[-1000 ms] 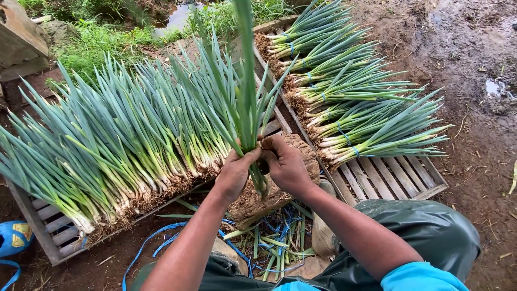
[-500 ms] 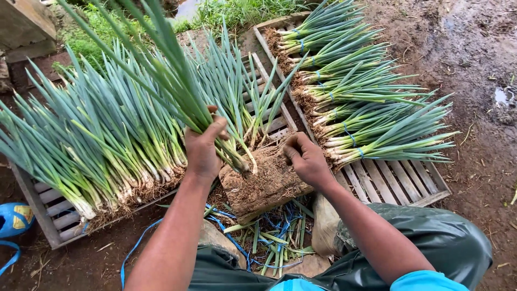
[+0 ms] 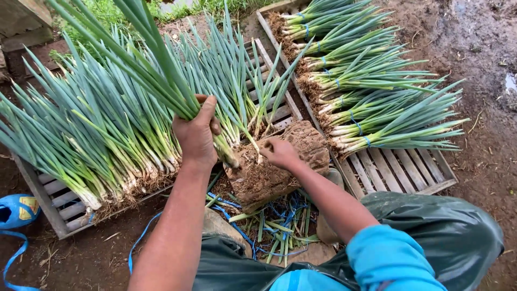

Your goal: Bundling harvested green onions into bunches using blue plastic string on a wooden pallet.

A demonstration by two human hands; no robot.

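My left hand point(image 3: 196, 132) grips a bunch of green onions point(image 3: 156, 70) by the lower stalks; its leaves slant up to the upper left and its white ends point down toward a dirt-caked block point(image 3: 280, 167). My right hand point(image 3: 277, 152) rests on that block, fingers closed at the roots of the bunch; I cannot tell if it holds anything. The block lies between two wooden pallets, just in front of my knees.
Loose green onions point(image 3: 91, 140) lie in a row across the left pallet point(image 3: 51, 199). Bundles tied with blue bands point(image 3: 371, 81) fill the right pallet point(image 3: 393, 172). Blue straps and trimmings point(image 3: 274, 221) litter the muddy ground. A blue object point(image 3: 16, 210) sits at left.
The bunch was upright in both hands. My left hand has swung it over to the left and tilted it, while my right hand let go and dropped to the block.
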